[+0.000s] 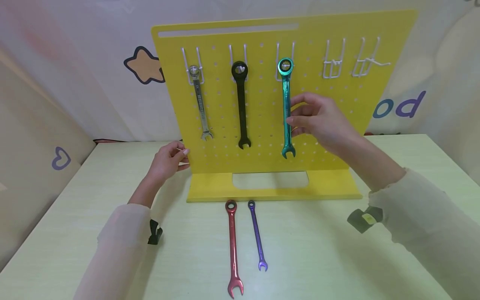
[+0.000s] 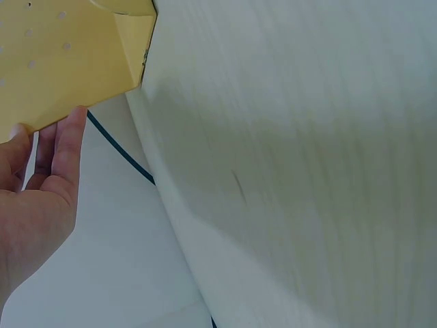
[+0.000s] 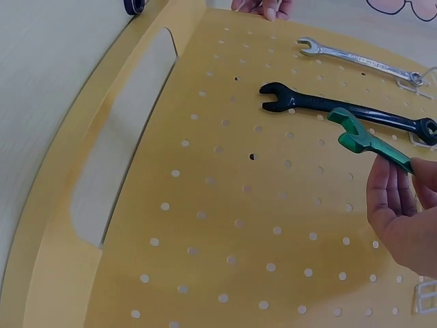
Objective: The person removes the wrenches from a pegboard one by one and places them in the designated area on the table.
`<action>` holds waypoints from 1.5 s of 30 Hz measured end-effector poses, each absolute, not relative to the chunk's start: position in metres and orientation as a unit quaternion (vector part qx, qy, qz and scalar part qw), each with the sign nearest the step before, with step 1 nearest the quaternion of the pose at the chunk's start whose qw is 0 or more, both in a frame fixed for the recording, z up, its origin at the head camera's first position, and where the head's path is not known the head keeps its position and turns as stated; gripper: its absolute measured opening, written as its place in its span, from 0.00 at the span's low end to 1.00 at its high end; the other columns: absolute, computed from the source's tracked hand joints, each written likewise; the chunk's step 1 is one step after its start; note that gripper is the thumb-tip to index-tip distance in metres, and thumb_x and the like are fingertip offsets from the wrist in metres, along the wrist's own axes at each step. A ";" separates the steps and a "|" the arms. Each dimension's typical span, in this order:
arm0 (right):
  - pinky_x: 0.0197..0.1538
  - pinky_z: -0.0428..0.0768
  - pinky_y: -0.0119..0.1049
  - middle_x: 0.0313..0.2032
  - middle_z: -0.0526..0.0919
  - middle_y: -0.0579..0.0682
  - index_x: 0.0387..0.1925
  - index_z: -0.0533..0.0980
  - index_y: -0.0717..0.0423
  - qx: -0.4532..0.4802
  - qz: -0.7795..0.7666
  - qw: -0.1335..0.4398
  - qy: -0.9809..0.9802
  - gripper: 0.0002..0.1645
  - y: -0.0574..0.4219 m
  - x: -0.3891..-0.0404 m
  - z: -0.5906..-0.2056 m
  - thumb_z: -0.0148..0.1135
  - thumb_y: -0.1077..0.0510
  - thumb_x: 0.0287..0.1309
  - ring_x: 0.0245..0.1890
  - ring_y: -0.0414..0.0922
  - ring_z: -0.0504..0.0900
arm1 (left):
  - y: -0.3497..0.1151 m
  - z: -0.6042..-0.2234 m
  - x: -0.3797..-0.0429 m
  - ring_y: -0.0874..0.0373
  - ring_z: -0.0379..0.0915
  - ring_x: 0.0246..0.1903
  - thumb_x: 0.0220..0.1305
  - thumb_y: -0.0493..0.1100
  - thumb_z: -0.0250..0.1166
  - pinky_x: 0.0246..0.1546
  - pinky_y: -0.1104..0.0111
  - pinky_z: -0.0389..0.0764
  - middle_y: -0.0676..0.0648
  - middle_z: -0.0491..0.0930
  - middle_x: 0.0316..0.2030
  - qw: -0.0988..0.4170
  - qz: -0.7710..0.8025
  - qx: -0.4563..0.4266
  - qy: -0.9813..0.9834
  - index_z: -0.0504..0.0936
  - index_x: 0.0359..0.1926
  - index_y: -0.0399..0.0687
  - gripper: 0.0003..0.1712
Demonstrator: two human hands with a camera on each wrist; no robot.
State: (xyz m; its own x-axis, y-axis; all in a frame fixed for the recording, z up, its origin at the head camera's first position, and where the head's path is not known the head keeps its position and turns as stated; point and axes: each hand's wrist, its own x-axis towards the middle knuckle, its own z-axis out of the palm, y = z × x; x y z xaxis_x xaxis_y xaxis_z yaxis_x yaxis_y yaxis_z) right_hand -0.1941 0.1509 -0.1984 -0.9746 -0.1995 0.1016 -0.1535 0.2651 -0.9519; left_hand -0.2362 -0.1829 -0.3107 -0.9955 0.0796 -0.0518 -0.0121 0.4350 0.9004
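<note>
My right hand [image 1: 318, 118] pinches the shaft of a teal-green combination wrench [image 1: 286, 100] between thumb and fingers. The wrench's ring end overlaps a white hook on a yellow pegboard [image 1: 262, 162]; its open-jawed end points down. In the right wrist view, that green open end [image 3: 362, 137] stands out in front of the board. My left hand [image 1: 168, 160] holds the pegboard's lower left edge between thumb and fingers, as the left wrist view also shows at the board's edge [image 2: 102, 102]. A silver wrench [image 1: 200, 104] and a black wrench [image 1: 241, 106] hang on hooks left of the green one.
On the table [image 1: 300, 250] before the board lie a red wrench [image 1: 233, 246] and a smaller purple wrench [image 1: 257, 235], ring ends toward the board. Two white hooks [image 1: 333, 60] at the board's upper right bear no wrench. A patterned curtain [image 1: 93, 62] hangs behind.
</note>
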 end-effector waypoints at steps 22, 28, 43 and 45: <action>0.39 0.81 0.34 0.32 0.78 0.54 0.48 0.68 0.62 -0.126 -0.583 0.026 0.802 0.14 0.152 -0.178 -0.193 0.53 0.68 0.60 0.30 0.49 0.80 | -0.182 -0.311 -0.236 0.47 0.72 0.40 0.69 0.38 0.49 0.45 0.59 0.79 0.35 0.70 0.38 0.042 0.535 0.022 0.844 0.66 0.44 0.31 0.11; 0.38 0.82 0.35 0.31 0.79 0.54 0.47 0.68 0.64 -0.136 -0.599 0.030 0.789 0.14 0.153 -0.174 -0.192 0.53 0.71 0.59 0.31 0.48 0.80 | -0.182 -0.312 -0.237 0.49 0.72 0.39 0.69 0.39 0.49 0.44 0.60 0.79 0.36 0.71 0.38 0.043 0.532 0.019 0.846 0.66 0.44 0.32 0.11; 0.39 0.82 0.35 0.33 0.78 0.56 0.49 0.68 0.63 -0.137 -0.566 0.040 0.812 0.15 0.159 -0.164 -0.189 0.55 0.68 0.59 0.30 0.50 0.81 | -0.183 -0.311 -0.236 0.47 0.72 0.41 0.69 0.39 0.49 0.44 0.61 0.79 0.35 0.70 0.38 0.042 0.528 0.023 0.848 0.66 0.45 0.31 0.12; 0.39 0.82 0.35 0.33 0.78 0.56 0.48 0.68 0.63 -0.140 -0.564 0.039 0.813 0.15 0.159 -0.162 -0.189 0.55 0.69 0.59 0.30 0.50 0.81 | -0.183 -0.311 -0.236 0.47 0.72 0.40 0.69 0.39 0.50 0.44 0.61 0.79 0.36 0.70 0.38 0.041 0.528 0.023 0.848 0.66 0.44 0.31 0.12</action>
State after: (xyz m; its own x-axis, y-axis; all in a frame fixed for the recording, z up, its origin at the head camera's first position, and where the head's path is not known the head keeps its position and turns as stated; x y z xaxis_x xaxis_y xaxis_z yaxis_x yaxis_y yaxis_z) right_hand -0.1624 0.1587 -0.1890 -0.9580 -0.2708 0.0945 -0.1831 0.3242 -0.9281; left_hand -0.2361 -0.1830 -0.3112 -0.9956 0.0823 -0.0449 -0.0039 0.4424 0.8968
